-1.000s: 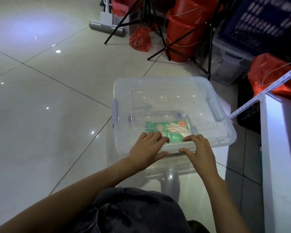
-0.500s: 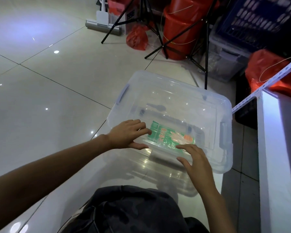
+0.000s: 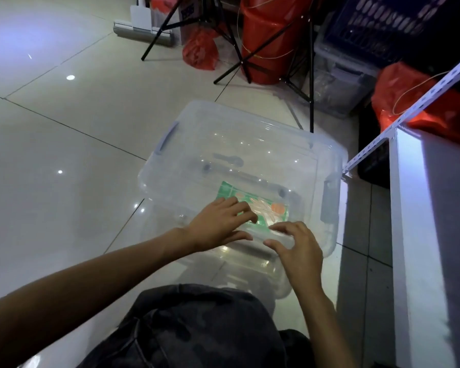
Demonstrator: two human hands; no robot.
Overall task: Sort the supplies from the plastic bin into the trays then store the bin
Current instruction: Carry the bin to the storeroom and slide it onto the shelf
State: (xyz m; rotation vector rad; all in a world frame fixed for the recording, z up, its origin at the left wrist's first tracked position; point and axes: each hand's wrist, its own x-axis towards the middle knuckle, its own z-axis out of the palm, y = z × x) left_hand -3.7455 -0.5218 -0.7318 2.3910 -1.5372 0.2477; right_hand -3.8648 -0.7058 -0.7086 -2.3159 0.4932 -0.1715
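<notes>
At the left of the frame, bare tiled floor (image 3: 64, 155) is seen, with light spots reflected in it. Left of centre, the left hand (image 3: 218, 227) is laid on the near edge of the lid of the clear plastic bin (image 3: 223, 144), its fingers spread and nearly straight, nothing being gripped. The bin sits on the floor in the middle of the frame, lid closed, with a green packet (image 3: 252, 205) visible through the plastic. Just right of that, the right hand (image 3: 295, 248) is poised at the same near edge, fingers loosely arched with the tips on or just above the lid; whether contact is made cannot be told. Further right, a white shelf unit (image 3: 430, 235) stands close to the bin's right end.

A slip is judged likely: smooth plastic pressed by flat fingers offers little purchase. If the lid is lifted unevenly, one latch may hold and the bin may be jerked against the shelf unit.
</notes>
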